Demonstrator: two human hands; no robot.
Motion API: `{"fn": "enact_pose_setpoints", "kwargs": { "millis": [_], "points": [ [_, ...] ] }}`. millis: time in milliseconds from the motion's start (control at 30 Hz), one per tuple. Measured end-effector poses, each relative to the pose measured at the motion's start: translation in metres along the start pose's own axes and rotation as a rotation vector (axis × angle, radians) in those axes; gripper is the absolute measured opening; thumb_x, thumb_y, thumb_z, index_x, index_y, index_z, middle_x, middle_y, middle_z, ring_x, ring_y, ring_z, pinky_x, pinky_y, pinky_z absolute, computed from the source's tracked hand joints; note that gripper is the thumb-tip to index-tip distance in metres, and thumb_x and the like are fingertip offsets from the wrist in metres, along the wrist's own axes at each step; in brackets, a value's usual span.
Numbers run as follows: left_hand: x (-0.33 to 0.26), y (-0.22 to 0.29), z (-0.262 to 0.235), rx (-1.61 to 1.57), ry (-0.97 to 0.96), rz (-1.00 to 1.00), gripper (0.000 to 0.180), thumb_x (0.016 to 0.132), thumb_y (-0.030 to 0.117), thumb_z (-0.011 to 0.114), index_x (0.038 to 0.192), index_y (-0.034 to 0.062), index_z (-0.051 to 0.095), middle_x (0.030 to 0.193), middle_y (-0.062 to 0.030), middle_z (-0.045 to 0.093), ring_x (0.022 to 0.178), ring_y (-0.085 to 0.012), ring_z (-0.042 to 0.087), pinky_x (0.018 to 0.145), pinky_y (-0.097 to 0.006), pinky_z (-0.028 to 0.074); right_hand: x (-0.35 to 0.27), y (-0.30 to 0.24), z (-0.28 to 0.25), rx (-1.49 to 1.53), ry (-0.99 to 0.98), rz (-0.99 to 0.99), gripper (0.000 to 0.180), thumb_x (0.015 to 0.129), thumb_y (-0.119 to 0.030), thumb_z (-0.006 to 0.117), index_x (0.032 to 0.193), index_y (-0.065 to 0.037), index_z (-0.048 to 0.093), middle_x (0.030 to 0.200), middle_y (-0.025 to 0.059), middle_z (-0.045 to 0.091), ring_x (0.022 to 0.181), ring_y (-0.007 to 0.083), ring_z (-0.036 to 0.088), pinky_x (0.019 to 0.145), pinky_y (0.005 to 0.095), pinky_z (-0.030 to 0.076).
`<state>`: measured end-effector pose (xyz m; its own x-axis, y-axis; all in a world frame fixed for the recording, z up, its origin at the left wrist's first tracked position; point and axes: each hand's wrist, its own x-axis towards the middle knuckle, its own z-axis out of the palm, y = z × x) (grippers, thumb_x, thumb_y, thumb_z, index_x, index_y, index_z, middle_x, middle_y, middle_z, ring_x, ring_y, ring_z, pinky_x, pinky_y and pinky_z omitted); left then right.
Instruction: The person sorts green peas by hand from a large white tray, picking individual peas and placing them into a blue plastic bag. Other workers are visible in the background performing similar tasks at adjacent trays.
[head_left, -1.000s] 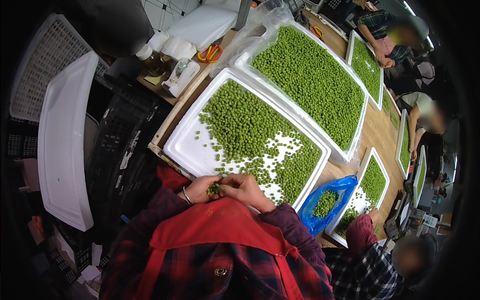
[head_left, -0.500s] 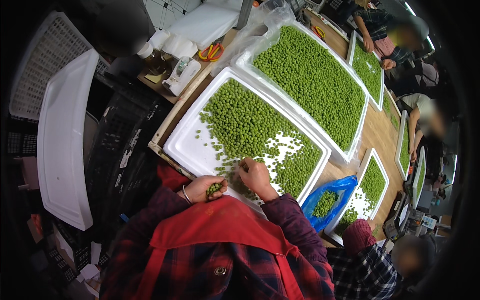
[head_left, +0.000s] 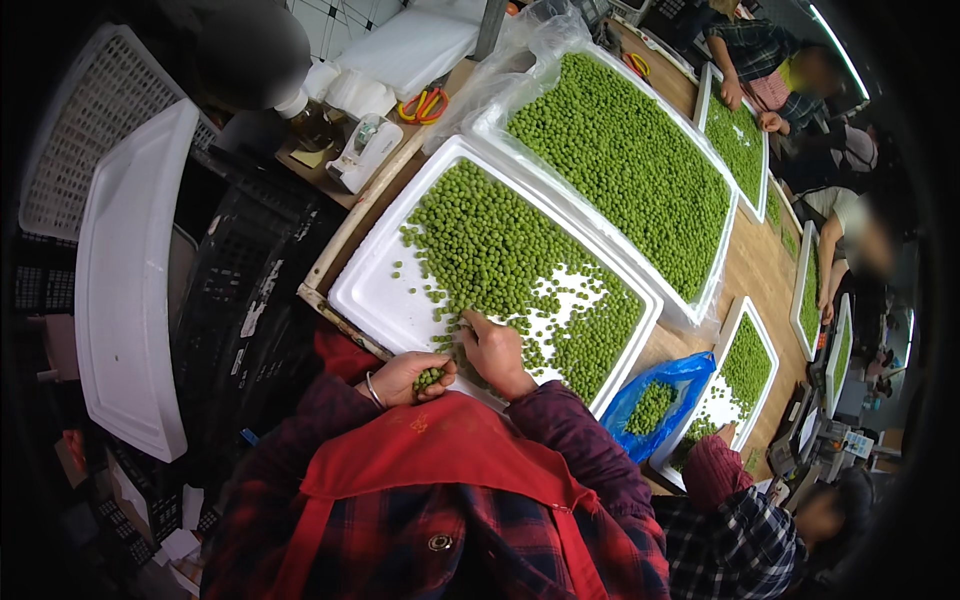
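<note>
My left hand (head_left: 418, 378) is cupped near the front edge of a white foam tray (head_left: 378, 292), with its fingers curled around a small clump of green peas (head_left: 428, 378). To its right, my right hand (head_left: 497, 356) reaches over the tray. Its fingers are bent together, and the fingertips touch the near edge of the loose peas (head_left: 475, 225). Whether a pea is between those fingertips is hidden. Peas form a thick heap at the far side of the tray and scatter more thinly toward me and to the right.
Beyond the tray lies a bigger plastic-lined tray (head_left: 705, 308) full of peas. A blue bag (head_left: 683, 392) with peas stands at the right. Scissors (head_left: 424, 106) lie at the table's left corner. Co-workers sit at other trays on the right; black crates (head_left: 240, 270) stand left.
My right hand has shifted slightly left and away from me, with its fingers now at the heap's near edge. The left hand stays put with its peas.
</note>
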<state>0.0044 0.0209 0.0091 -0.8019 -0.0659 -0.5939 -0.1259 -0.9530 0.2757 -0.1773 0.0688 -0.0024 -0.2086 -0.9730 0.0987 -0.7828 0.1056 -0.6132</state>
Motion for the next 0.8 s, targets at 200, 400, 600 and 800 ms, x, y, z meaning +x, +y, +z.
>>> {"fn": "enact_pose_setpoints", "kwargs": {
  "millis": [200,400,600,800],
  "points": [
    [0.001,-0.001,-0.002,-0.001,-0.021,0.009,0.025,0.095,0.025,0.041,0.088,0.0049,0.055,0.077,-0.0033,0.053,0.053,-0.0089,0.043,0.045,-0.020,0.032,-0.002,0.010,-0.002,0.009,0.037,0.017,0.013,0.078,-0.017,0.060,0.088,-0.009,0.064,0.061,0.0136,0.061,0.052,0.0306,0.060,0.049,0.0403,0.047],
    [0.001,-0.001,-0.001,0.008,0.010,-0.003,0.025,0.095,0.024,0.041,0.089,0.0049,0.055,0.077,-0.0033,0.053,0.053,-0.0090,0.043,0.046,-0.020,0.032,0.015,0.001,-0.004,-0.107,-0.123,0.077,0.013,0.074,-0.018,0.060,0.075,-0.006,0.062,0.063,0.0162,0.061,0.057,0.0333,0.060,0.051,0.0422,0.047],
    [-0.001,0.000,0.001,0.022,0.019,-0.001,0.025,0.095,0.025,0.041,0.089,0.0053,0.055,0.078,-0.0028,0.053,0.054,-0.0085,0.043,0.046,-0.020,0.032,0.022,-0.001,0.003,-0.142,-0.258,0.144,0.012,0.072,-0.016,0.058,0.072,-0.004,0.061,0.068,0.0188,0.062,0.064,0.0371,0.061,0.059,0.0465,0.049],
    [0.001,-0.001,-0.002,0.017,-0.013,-0.003,0.025,0.096,0.025,0.041,0.089,0.0056,0.055,0.078,-0.0026,0.053,0.054,-0.0085,0.043,0.046,-0.020,0.032,0.015,0.007,-0.016,-0.038,-0.324,0.113,0.019,0.074,-0.015,0.057,0.089,-0.011,0.068,0.071,0.0149,0.064,0.068,0.0339,0.062,0.062,0.0424,0.050]
  ]
}}
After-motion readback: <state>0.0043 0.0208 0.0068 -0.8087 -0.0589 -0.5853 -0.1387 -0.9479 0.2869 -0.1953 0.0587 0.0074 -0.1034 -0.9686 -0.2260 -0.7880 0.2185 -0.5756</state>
